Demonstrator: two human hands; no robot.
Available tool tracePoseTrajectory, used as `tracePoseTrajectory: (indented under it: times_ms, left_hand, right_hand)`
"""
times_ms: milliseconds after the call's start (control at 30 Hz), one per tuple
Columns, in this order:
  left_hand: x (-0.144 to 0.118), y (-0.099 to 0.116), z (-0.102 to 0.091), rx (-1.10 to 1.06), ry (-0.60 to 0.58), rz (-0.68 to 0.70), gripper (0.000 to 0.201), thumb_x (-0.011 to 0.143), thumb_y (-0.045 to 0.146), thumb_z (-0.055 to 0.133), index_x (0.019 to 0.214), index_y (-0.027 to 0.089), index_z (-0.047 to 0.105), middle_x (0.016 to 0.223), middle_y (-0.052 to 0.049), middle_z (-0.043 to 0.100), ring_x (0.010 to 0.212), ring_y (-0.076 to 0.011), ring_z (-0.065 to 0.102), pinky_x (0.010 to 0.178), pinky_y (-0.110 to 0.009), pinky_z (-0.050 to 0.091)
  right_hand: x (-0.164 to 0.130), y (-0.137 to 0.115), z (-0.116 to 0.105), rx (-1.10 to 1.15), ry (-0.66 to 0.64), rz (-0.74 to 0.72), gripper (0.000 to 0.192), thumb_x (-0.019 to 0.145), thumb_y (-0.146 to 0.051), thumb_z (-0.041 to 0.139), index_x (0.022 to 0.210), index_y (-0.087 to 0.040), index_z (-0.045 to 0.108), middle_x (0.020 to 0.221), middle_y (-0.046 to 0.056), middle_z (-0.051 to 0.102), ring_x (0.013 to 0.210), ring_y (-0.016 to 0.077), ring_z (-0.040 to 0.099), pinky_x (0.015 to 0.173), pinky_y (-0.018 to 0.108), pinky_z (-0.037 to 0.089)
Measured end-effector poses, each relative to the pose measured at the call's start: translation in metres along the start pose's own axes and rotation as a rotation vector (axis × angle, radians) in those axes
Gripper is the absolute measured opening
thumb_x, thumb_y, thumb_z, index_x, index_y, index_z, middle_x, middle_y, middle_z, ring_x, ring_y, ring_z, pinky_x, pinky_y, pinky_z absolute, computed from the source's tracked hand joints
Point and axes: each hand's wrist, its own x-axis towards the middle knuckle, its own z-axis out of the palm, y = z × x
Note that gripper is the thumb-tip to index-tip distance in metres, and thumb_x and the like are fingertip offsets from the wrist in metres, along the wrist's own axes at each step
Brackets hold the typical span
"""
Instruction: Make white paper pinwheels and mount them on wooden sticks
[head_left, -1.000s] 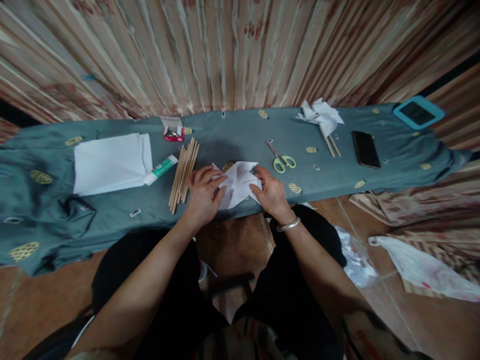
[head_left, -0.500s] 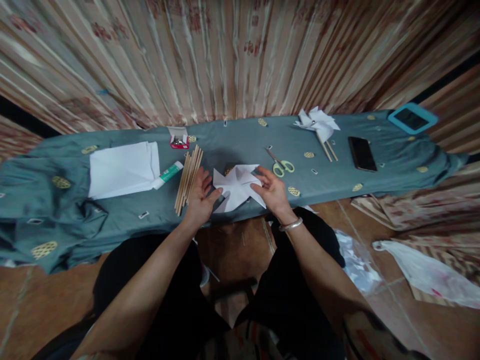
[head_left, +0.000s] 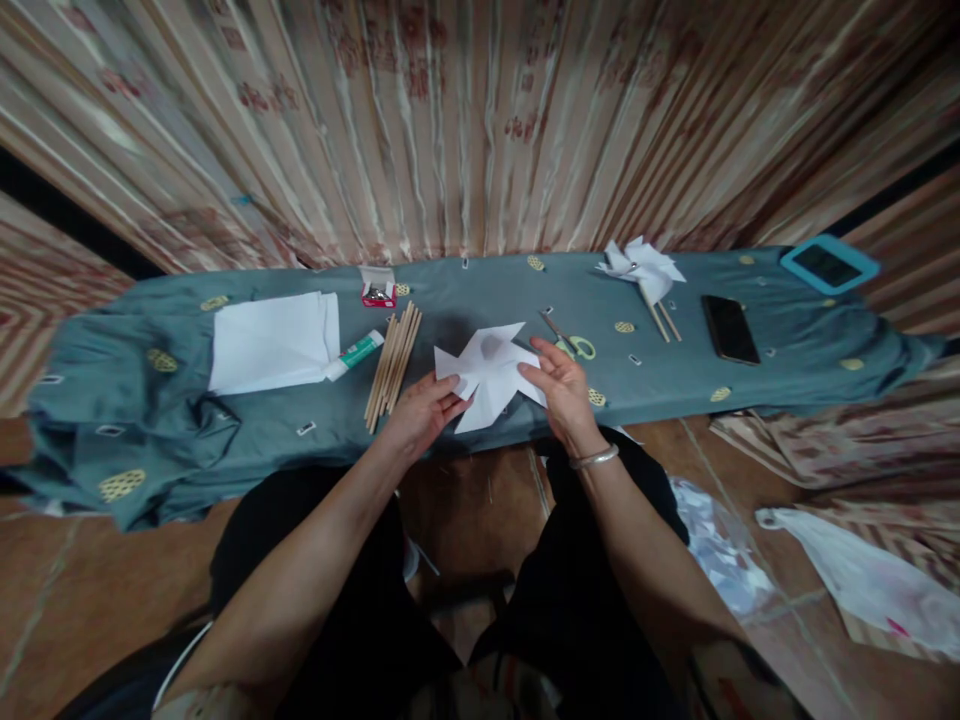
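Grey-green cloth (head_left: 270, 440) before us | our left hand (head_left: 418, 416) pinches the paper pinwheel (head_left: 491, 375) at its left, our right hand (head_left: 568, 398) at its right; it lies between them | sticks (head_left: 394, 367) just beyond our left hand, pointing away

Black trousers (head_left: 566, 575) and a silver bangle (head_left: 595, 457) are worn.

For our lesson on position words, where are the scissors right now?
In the head view, the scissors lie right of centre on the cloth, just beyond the right hand.
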Motion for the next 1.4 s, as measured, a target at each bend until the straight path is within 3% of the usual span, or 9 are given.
tracePoseTrajectory:
  times_ms: [133,267,400,567,933,1033,1200,1400]
  left_hand:
    - [-0.002,0.002,0.006,0.018,-0.015,0.054,0.027,0.059,0.028,0.083,0.076,0.014,0.068,0.078,-0.006,0.073,0.079,-0.0191,0.07,0.081,-0.032,0.055]
    - [-0.005,0.003,0.012,-0.021,-0.068,0.102,0.037,0.052,0.03,0.088,0.079,0.011,0.071,0.082,-0.009,0.076,0.086,-0.0245,0.071,0.088,-0.037,0.053]
    - [-0.005,0.004,0.015,-0.001,0.009,0.152,0.044,0.04,0.029,0.093,0.075,0.012,0.072,0.073,-0.006,0.075,0.078,-0.0245,0.071,0.085,-0.039,0.054]
    - [0.002,0.002,0.01,0.075,0.098,0.174,0.046,0.037,0.03,0.094,0.075,0.014,0.072,0.073,-0.004,0.075,0.067,-0.0193,0.068,0.076,-0.034,0.054]
    - [0.001,0.008,0.013,0.33,0.053,0.299,0.031,0.048,0.03,0.089,0.07,0.017,0.072,0.074,-0.003,0.074,0.071,-0.0215,0.068,0.074,-0.034,0.054]
    - [0.005,0.008,0.014,0.34,0.065,0.334,0.036,0.049,0.028,0.088,0.079,0.016,0.072,0.078,-0.003,0.075,0.077,-0.0224,0.068,0.077,-0.034,0.054]
    - [0.007,0.012,0.016,0.325,0.121,0.355,0.071,0.05,0.022,0.088,0.117,0.017,0.065,0.086,-0.002,0.074,0.085,-0.024,0.069,0.081,-0.035,0.054]
    - [0.008,0.013,0.02,0.369,0.11,0.365,0.076,0.052,0.02,0.087,0.123,0.017,0.061,0.091,-0.003,0.074,0.089,-0.0242,0.069,0.084,-0.035,0.054]
  right_hand:
    - [-0.003,-0.009,0.005,0.042,-0.029,0.018,0.063,0.061,-0.035,0.082,0.118,-0.022,0.058,0.103,0.007,0.075,0.095,0.0252,0.072,0.094,0.047,0.055]
    - [-0.005,-0.015,0.007,0.071,-0.067,0.032,0.066,0.059,-0.035,0.085,0.118,-0.022,0.058,0.098,0.004,0.076,0.091,0.0228,0.072,0.095,0.045,0.055]
    - [-0.006,-0.021,0.005,0.044,-0.176,0.089,0.064,0.06,-0.038,0.086,0.117,-0.022,0.061,0.1,0.004,0.077,0.09,0.0221,0.072,0.092,0.043,0.056]
    - [-0.004,-0.026,0.004,0.055,-0.305,0.16,0.054,0.062,-0.044,0.084,0.108,-0.021,0.068,0.1,0.005,0.077,0.088,0.0217,0.073,0.089,0.039,0.057]
    - [-0.001,-0.013,0.014,0.052,-0.211,0.143,0.063,0.054,-0.034,0.088,0.111,-0.02,0.065,0.092,0.002,0.078,0.076,0.0205,0.072,0.079,0.039,0.059]
    - [-0.002,-0.013,0.017,0.059,-0.188,0.108,0.066,0.056,-0.035,0.087,0.116,-0.02,0.062,0.092,0.002,0.077,0.076,0.0208,0.072,0.079,0.039,0.059]
    - [-0.003,-0.011,0.017,0.05,-0.164,0.06,0.07,0.058,-0.039,0.085,0.12,-0.021,0.059,0.092,0.003,0.077,0.081,0.0228,0.072,0.082,0.041,0.059]
    - [-0.003,-0.009,0.018,0.057,-0.154,0.029,0.067,0.059,-0.039,0.084,0.119,-0.022,0.058,0.095,0.003,0.076,0.085,0.0232,0.072,0.085,0.041,0.059]
